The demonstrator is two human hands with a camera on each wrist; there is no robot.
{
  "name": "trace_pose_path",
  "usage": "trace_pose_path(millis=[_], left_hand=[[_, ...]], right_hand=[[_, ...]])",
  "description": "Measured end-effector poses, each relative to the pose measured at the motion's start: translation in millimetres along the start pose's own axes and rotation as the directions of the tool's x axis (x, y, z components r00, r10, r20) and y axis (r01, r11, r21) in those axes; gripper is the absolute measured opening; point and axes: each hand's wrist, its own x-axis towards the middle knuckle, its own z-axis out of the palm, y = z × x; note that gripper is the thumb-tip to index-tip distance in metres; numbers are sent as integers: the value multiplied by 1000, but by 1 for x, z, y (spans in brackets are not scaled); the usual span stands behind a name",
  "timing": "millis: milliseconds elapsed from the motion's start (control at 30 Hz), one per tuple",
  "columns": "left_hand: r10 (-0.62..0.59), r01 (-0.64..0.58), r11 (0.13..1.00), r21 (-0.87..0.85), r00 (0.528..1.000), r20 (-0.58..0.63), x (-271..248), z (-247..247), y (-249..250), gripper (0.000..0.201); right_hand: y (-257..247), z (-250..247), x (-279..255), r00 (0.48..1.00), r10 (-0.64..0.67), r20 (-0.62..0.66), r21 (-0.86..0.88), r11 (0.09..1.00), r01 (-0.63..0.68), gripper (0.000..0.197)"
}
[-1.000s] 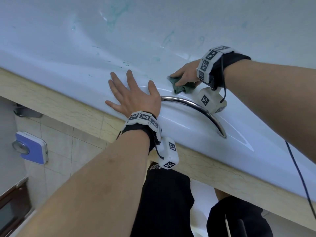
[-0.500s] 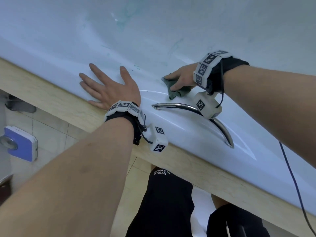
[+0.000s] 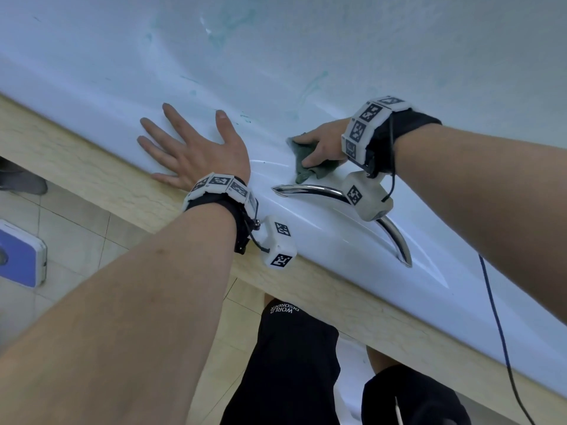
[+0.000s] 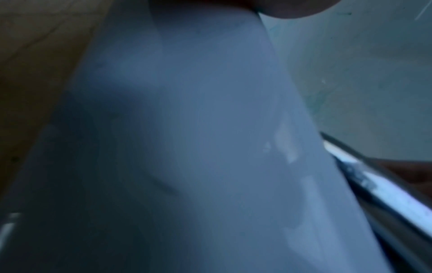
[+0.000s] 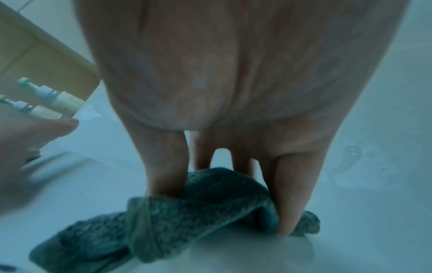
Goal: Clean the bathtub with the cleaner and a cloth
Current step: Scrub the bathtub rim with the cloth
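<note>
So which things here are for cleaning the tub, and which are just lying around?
For the job:
- green cloth, gripped by the right hand
- bathtub, with greenish smears
- left hand, flat on the rim

Just lying about:
- chrome handle
- two pump bottles
- blue and white scale on the floor

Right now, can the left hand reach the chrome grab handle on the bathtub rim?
Probably yes. The left hand lies flat on the bathtub rim, beside the chrome grab handle, with nothing between them.

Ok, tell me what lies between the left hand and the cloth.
Head view: only bare white tub rim between the left hand and the cloth.
</note>
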Motion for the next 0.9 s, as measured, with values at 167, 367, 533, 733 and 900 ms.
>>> trace_pose_path(millis=[167,367,533,733,900], left_hand=[[8,-8,1000,-5,1000,6,0,-1,-1,74],[28,-27,999,-43,1000,8,1,-2,-1,73],[70,-68,991,-111,997,10,3,-3,-6,70],[152,-156,977,-147,988,-35,36,-13,-47,63],[132,-137,982,-130,990,-44,82,-29,-53,63]], right_hand=[[-13,2,-1,999,4,-33,0,1000,-4,64],[-53,-5,6,990,-71,-120,-76,995,62,65],[-57,7,5,985,-10,-170,-97,995,-7,62],[-67,16,1,975,71,-210,-41,996,-81,58],[-78,14,4,970,100,-221,63,994,-88,60]])
